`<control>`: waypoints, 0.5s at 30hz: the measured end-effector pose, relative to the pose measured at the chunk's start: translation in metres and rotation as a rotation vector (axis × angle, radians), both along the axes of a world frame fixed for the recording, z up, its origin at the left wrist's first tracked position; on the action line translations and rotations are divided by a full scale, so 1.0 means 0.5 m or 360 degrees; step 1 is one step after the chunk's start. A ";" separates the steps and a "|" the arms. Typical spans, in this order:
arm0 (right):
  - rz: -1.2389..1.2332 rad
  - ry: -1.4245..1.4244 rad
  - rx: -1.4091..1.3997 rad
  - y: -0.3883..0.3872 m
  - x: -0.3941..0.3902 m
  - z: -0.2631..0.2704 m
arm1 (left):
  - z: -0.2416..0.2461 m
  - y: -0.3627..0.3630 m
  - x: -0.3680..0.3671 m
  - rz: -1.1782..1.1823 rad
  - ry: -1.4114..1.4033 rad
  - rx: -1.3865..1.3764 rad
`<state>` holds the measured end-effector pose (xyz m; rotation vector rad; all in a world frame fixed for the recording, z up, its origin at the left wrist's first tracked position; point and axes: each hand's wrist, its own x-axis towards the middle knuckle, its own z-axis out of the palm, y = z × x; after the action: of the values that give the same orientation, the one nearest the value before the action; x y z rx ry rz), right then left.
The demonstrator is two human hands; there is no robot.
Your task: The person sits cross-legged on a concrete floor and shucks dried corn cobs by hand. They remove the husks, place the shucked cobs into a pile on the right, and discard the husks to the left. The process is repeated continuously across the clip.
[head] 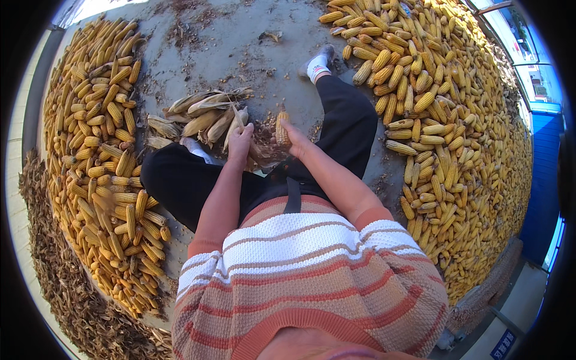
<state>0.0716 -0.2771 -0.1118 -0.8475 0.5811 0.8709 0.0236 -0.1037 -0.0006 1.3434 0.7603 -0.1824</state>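
My right hand (293, 137) is closed around a husked yellow corn cob (282, 128), its tip pointing away from me. To its left, my left hand (240, 140) grips a dry corn husk (236, 118) beside the near end of a small heap of unhusked corn ears (204, 118). More loose brown husks (265, 155) lie between my hands, over my lap. What the fingers of the left hand close on underneath is partly hidden. Loose kernels (270, 120) are scattered on the floor just beyond my hands.
A long pile of husked cobs (105, 157) lies on the left; a larger cob pile (454, 148) covers the right. Dry husks (67, 279) are heaped at the lower left. My legs are spread on the grey concrete floor (234, 40), which bears husk scraps.
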 end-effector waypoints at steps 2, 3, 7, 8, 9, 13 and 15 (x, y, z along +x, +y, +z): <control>0.0043 0.0091 -0.0046 0.013 -0.023 -0.012 | -0.006 -0.002 -0.001 0.0051 -0.0121 0.0058; 0.0055 0.0115 -0.0019 0.014 -0.010 -0.002 | -0.007 -0.004 -0.003 0.0068 -0.0145 0.0084; -0.0365 -0.0157 -0.0159 -0.040 0.204 0.168 | -0.008 0.000 -0.006 -0.0047 -0.0144 0.0100; -0.0615 -0.0535 0.0028 -0.068 0.294 0.239 | -0.009 -0.001 -0.008 -0.0065 -0.0145 0.0100; -0.0945 -0.0720 0.0036 -0.104 0.373 0.312 | -0.010 -0.001 -0.008 -0.0097 -0.0073 0.0060; -0.0735 -0.1294 -0.0042 -0.166 0.524 0.516 | -0.012 -0.006 0.001 -0.0105 -0.0074 0.0073; -0.0544 -0.1334 -0.0172 -0.145 0.501 0.546 | -0.013 -0.008 0.008 -0.0048 -0.0166 0.0016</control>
<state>0.3222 -0.3499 0.1614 -1.0755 0.0232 0.1264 0.0276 -0.1079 -0.0070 1.3635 0.6546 -0.1314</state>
